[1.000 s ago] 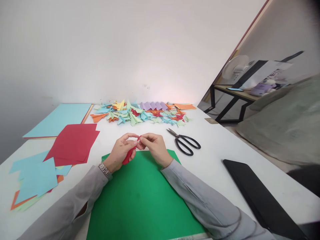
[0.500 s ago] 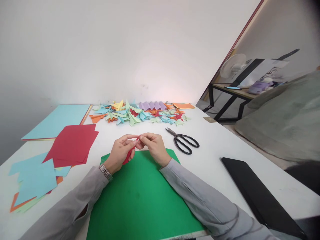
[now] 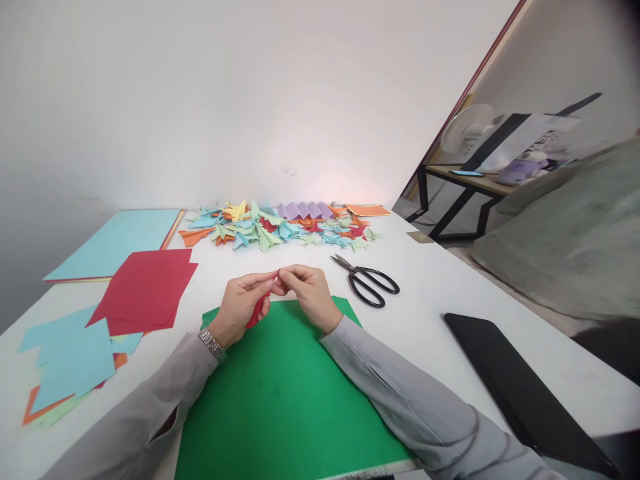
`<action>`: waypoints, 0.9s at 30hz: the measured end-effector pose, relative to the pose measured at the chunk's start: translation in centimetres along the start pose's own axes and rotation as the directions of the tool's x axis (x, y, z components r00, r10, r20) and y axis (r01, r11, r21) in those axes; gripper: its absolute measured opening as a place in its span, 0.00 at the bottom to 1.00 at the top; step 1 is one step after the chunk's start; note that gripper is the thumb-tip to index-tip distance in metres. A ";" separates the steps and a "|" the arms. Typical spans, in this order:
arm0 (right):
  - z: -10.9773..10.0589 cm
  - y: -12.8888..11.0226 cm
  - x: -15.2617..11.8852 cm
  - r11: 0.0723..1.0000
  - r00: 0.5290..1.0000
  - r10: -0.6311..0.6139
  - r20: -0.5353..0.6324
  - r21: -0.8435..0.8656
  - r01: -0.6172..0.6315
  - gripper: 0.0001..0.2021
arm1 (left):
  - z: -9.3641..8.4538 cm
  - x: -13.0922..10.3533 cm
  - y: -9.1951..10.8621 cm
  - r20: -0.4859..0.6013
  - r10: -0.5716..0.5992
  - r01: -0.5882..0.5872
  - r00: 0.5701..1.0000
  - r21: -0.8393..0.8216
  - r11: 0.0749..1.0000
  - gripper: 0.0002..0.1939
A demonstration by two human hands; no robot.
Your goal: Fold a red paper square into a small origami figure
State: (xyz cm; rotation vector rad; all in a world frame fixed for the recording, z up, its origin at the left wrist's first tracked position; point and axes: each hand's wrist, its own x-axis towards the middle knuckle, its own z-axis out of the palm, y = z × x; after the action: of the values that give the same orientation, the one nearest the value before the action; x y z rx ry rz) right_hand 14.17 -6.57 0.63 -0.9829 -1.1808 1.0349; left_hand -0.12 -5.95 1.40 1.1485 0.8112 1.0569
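Above the far edge of the green mat [image 3: 295, 393], both my hands pinch one small piece of folded red paper [image 3: 257, 311]. My left hand [image 3: 240, 307], with a metal watch at the wrist, is closed around its lower part. The thumb and fingertips of my right hand [image 3: 310, 293] grip its upper tip. Fingers cover most of the paper, so its full shape is hidden. Scissors with black handles [image 3: 367, 279] lie to the right of my right hand, a little open at the blades.
Along the wall lies a pile of colourful folded paper pieces [image 3: 265, 227]. Red sheets [image 3: 145, 290], blue paper pieces [image 3: 75, 360] and a stack of large sheets [image 3: 117, 243] are at left. A black flat object [image 3: 515, 380] sits at right, near another person's clothing [image 3: 565, 233].
Both hands stay nearly in place on the red paper, with only slight finger movement. The view has shifted a little.
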 end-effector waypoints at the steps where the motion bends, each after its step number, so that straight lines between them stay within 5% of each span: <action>1: 0.0 0.0 0.0 1.000 1.000 0.000 -0.003 0.001 0.000 0.11 | 0.0 0.0 0.0 0.000 -0.003 0.003 1.000 0.004 1.000 0.18; 13: -0.1 0.2 0.2 1.000 1.000 -0.005 0.010 -0.011 0.005 0.15 | -0.1 0.1 -0.3 -0.010 0.000 0.000 1.000 0.075 0.997 0.24; 27: -0.2 0.5 0.3 0.999 0.998 0.009 0.054 -0.047 -0.006 0.14 | 0.0 0.2 -0.5 -0.035 -0.011 0.015 0.999 0.094 0.995 0.15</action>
State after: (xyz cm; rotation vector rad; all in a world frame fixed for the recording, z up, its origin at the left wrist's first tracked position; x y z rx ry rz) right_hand 14.33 -6.17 0.17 -1.0020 -1.2520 1.0499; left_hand 0.05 -5.80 0.94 1.2056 0.9030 1.0394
